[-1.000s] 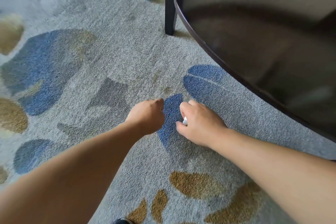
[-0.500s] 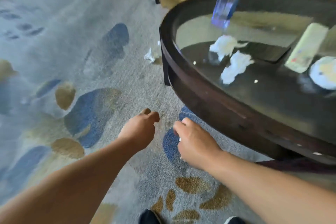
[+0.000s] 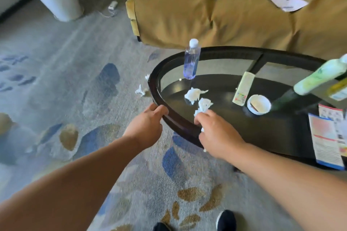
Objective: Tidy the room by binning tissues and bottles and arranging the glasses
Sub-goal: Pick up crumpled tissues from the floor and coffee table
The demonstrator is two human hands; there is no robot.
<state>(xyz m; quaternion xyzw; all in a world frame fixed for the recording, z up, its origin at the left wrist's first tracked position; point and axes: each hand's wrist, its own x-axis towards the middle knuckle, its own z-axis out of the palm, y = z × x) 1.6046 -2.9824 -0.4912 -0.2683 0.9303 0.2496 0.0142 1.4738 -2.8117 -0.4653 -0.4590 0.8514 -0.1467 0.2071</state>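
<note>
Over the near rim of the oval glass worktop, the head view shows my right grip clamped on a crumpled tissue, with white showing under the palm. Its fingertips meet the lower edge of a second tissue lying on the glass at its 12 o'clock. A third tissue sits just beyond, toward 11 o'clock. The water bottle stands upright further off along the same line.

My left grip is at 9 o'clock from the right one, fingers loosely curled against the rim and apparently holding nothing.

I judge the step in hand to be gathering the worktop tissues into the hand that is already loaded. To do it well, I would pin the held wad with the outer fingers and pinch the new one with thumb and forefinger. I would lift it rather than drag it across the glass. The idle left could take the third tissue. A floor tissue waits on the carpet at 10 o'clock.
</note>
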